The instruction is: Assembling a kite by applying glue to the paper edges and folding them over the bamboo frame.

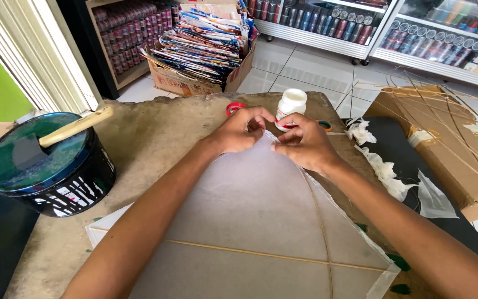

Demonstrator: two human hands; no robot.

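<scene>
Together, left hand (240, 131), right hand (304, 143) on kite (250, 221) tip

Quick count: two hands, left hand (243, 130) and right hand (304, 142), on one translucent paper kite (250, 221). One white glue bottle (291, 105) far, one dark round tin (40, 166) left with one brush (73, 128), two cardboard boxes (195, 83) (443, 144).

My head camera is looking steeply down, close over the worn brown tabletop (156, 138), facing the shop floor beyond it.
</scene>
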